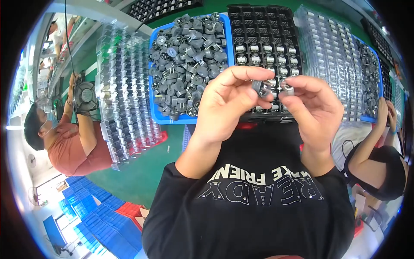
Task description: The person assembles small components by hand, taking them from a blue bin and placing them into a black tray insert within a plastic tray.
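My left hand [230, 97] pinches a dark grey round part [261, 87] between thumb and fingers, the same sort as those heaped in the blue bin. In my right hand [314, 97] a small silver metal cylinder [288, 89] is gripped between thumb and fingertips. The two parts face each other a short gap apart, above the black tray [252, 32]. Silver cylinders [268, 59] sit in rows in that tray's pockets. To the left stands the blue bin [154, 113], full of grey round parts with metal prongs [189, 56].
Clear plastic trays [129, 93] are stacked left of the bin, and more clear trays [330, 56] with silver parts stand right. A small fan [86, 96] is near a co-worker [77, 144] at left. Another person [375, 159] works at right. Blue crates [108, 222] are piled behind.
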`<state>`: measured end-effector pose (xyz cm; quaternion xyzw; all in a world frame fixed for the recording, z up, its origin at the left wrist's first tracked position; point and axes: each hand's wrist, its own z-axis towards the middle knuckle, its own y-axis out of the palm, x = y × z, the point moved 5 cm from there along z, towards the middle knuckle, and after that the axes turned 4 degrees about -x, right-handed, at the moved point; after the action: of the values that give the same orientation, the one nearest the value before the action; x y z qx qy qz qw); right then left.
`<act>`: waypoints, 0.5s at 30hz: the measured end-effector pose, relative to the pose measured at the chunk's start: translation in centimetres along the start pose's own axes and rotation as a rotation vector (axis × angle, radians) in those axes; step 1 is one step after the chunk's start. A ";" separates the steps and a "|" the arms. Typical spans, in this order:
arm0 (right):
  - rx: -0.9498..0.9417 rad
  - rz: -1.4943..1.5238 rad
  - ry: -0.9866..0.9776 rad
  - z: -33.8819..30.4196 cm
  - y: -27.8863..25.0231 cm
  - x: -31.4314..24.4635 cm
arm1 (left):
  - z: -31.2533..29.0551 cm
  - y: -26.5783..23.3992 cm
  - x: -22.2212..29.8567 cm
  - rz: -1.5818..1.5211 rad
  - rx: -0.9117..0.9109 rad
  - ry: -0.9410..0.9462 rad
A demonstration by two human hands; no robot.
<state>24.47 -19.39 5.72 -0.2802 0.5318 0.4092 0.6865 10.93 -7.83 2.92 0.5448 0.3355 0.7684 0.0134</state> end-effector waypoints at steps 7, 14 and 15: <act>-0.104 -0.421 -0.426 0.9 1.8 -1.7 | -0.2 0.5 0.6 -0.020 0.097 0.109; -0.079 -0.459 -0.495 1.4 2.7 -2.1 | -0.4 0.0 1.4 0.044 0.085 0.145; -0.077 -0.455 -0.494 1.4 2.8 -1.9 | -0.4 -0.1 1.4 0.076 0.111 0.117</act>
<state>22.58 -17.32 8.08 -0.3098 0.2574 0.3206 0.8573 9.96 -7.46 3.98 0.5112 0.3568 0.7791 -0.0659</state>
